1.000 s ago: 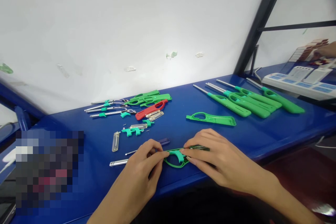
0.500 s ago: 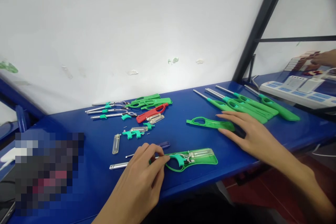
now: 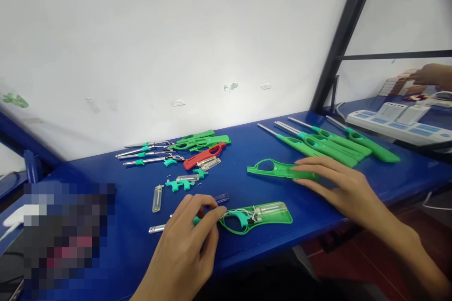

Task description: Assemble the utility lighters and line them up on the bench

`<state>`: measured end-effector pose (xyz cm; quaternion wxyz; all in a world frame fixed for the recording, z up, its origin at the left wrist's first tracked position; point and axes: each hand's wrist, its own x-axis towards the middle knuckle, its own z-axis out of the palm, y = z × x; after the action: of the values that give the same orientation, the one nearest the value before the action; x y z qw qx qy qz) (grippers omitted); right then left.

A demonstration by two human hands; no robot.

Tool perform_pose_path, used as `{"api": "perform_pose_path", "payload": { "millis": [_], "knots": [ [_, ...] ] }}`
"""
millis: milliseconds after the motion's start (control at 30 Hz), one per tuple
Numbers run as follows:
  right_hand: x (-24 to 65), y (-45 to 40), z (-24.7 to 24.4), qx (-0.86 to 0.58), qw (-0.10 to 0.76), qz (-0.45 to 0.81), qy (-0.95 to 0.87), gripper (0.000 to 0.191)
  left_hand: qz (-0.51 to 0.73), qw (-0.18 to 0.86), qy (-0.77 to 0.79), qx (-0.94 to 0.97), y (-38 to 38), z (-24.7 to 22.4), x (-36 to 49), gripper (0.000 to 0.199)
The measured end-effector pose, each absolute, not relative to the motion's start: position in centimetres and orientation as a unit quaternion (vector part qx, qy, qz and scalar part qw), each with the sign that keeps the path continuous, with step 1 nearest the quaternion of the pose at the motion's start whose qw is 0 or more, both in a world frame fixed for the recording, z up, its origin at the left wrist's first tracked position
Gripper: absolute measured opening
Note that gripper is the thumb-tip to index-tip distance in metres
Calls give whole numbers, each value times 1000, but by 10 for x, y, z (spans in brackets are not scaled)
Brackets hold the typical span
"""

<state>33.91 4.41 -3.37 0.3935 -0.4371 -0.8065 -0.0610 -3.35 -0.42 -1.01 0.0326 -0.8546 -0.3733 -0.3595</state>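
An opened gas lighter (image 3: 275, 218) lies near the table's front edge. Its green half-shell holds a clear fuel tank (image 3: 271, 208), a teal trigger (image 3: 241, 217) and white wires. My left hand (image 3: 189, 240) pinches it at the neck, covering part of the metal tube (image 3: 157, 228) that sticks out to the left. Farther back, my right hand (image 3: 341, 181) has its fingers and thumb around the wide end of an empty green half-shell (image 3: 271, 168). A screwdriver with a translucent purple handle (image 3: 221, 199) lies partly hidden behind my left hand.
Several closed green lighters (image 3: 332, 146) lie at the right. Farther left are metal tubes with wires (image 3: 141, 154), green shells (image 3: 212, 140), a red shell (image 3: 203, 156), loose triggers (image 3: 178, 184) and a clear tank (image 3: 157, 198). A power strip (image 3: 399, 122) and another person's hand (image 3: 432, 76) are far right.
My right hand has closed onto the empty half-shell, which now sits slightly nearer and further left. My left hand stays at the opened lighter's neck. The view has shifted a little.
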Motion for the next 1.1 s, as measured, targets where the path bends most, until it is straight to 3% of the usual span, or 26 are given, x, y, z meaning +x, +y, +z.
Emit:
{"api": "perform_pose_path", "payload": {
  "millis": [267, 400, 600, 700, 933, 1100],
  "knots": [
    [291, 9, -11, -432, 491, -32, -756, 22, -382, 58, -396, -833, -9, -4, -36, 61],
    [260, 2, -3, -468, 501, 67, -725, 25, -406, 52, -361, -838, -14, 0, -37, 54],
    [243, 6, 1, -491, 479, 271, -675, 43, -367, 184, -387, -825, -7, -4, -45, 47],
    [240, 7, 2, -493, 470, 340, -649, 47, -362, 196, -372, -832, -5, -4, -48, 46],
    [237, 8, 2, -501, 505, 342, -614, 44, -330, 136, -366, -859, -15, -3, -45, 50],
    [241, 11, -1, -481, 497, 315, -650, 37, -325, 148, -356, -864, -10, -11, -46, 54]
  ]
}}
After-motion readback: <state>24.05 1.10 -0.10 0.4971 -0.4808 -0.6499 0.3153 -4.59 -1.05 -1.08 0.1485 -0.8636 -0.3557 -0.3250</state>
